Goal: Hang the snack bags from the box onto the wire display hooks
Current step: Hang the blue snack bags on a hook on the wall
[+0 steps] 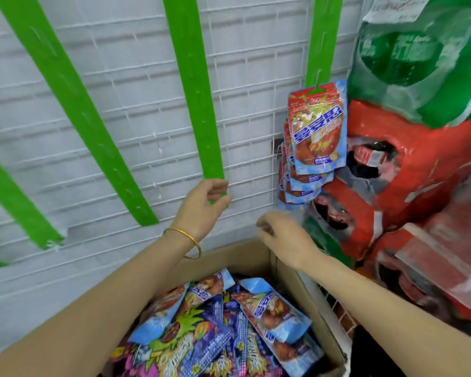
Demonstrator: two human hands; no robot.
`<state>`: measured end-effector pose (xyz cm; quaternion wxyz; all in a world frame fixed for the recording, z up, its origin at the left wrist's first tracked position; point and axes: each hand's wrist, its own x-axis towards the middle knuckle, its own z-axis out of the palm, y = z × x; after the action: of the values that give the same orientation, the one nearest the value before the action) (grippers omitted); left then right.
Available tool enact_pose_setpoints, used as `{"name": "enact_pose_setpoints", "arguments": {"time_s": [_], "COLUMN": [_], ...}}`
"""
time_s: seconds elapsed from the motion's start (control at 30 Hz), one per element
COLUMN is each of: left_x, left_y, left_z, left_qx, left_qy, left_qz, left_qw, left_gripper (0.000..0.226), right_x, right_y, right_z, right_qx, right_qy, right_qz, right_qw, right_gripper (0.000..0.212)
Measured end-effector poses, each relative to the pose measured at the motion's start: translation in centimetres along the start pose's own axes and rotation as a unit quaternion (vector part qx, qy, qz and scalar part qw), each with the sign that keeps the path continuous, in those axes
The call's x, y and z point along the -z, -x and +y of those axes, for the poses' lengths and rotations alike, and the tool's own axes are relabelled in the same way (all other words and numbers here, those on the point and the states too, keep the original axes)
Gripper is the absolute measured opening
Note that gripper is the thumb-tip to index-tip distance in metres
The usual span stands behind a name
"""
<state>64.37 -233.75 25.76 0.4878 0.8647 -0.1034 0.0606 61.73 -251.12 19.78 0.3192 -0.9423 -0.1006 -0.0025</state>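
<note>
Left fingers (216, 192) pinching flat green strip (193, 104), right fingers (264, 229) curled, grasp unclear, glossy bags (272, 311) below.

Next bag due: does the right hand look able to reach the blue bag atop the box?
Probably yes. The right hand hovers near the open box, apparently empty; the blue bag lies uncovered on top; the left hand, pinching a green strip, is clear.

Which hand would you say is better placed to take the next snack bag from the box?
Right. The right hand hovers empty by the rim of the box, while the left hand pinches the end of a green strip.
</note>
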Motion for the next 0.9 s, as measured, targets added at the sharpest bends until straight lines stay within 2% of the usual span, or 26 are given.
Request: {"name": "enact_pose_setpoints", "arguments": {"time_s": [0.1,0.23,0.33,0.4,0.47,0.53,0.63,0.73,0.8,0.9], "left_x": [1.6,3.4,4.7,5.4,5.8,5.9,5.6,5.0,4.3,3.1], "left_y": [3.3,6.2,7.8,8.5,8.8,9.0,9.0,8.7,8.4,8.0], "left_z": [-5.0,-8.4,-10.3,-11.2,-11.9,-12.2,-12.8,-13.0,-12.7,-11.6], "left_qx": [0.087,0.148,0.17,0.181,0.189,0.198,0.208,0.223,0.248,0.329], "left_qy": [0.012,0.02,0.015,0.012,0.006,0.007,0.004,0.001,0.0,0.004], "left_qz": [-0.012,0.001,0.006,0.009,0.014,0.015,0.011,0.005,0.004,-0.01], "left_qw": [0.996,0.989,0.985,0.983,0.982,0.98,0.978,0.975,0.969,0.944], "left_gripper": [0.022,0.016,0.017,0.018,0.017,0.016,0.016,0.022,0.033,0.052], "right_x": [-5.7,-12.2,-15.5,-16.5,-16.7,-16.1,-14.0,-10.9,-8.5,-5.0], "right_y": [-0.4,-1.3,-1.6,-1.6,-1.7,-2.0,-2.0,-1.3,-0.7,0.4], "right_z": [0.3,0.3,-0.7,-1.0,-0.8,-0.6,-0.3,-0.1,0.2,0.0], "right_qx": [-0.065,-0.169,-0.224,-0.245,-0.262,-0.268,-0.276,-0.281,-0.261,-0.227], "right_qy": [0.005,0.049,0.115,0.12,0.093,0.034,-0.129,-0.265,-0.298,-0.329], "right_qz": [-0.115,-0.193,-0.143,-0.099,-0.09,-0.095,-0.087,-0.048,-0.012,0.042], "right_qw": [0.991,0.965,0.957,0.957,0.956,0.958,0.949,0.921,0.918,0.916], "right_gripper": [0.03,0.036,0.041,0.037,0.028,0.013,0.028,0.028,0.029,0.028]}}
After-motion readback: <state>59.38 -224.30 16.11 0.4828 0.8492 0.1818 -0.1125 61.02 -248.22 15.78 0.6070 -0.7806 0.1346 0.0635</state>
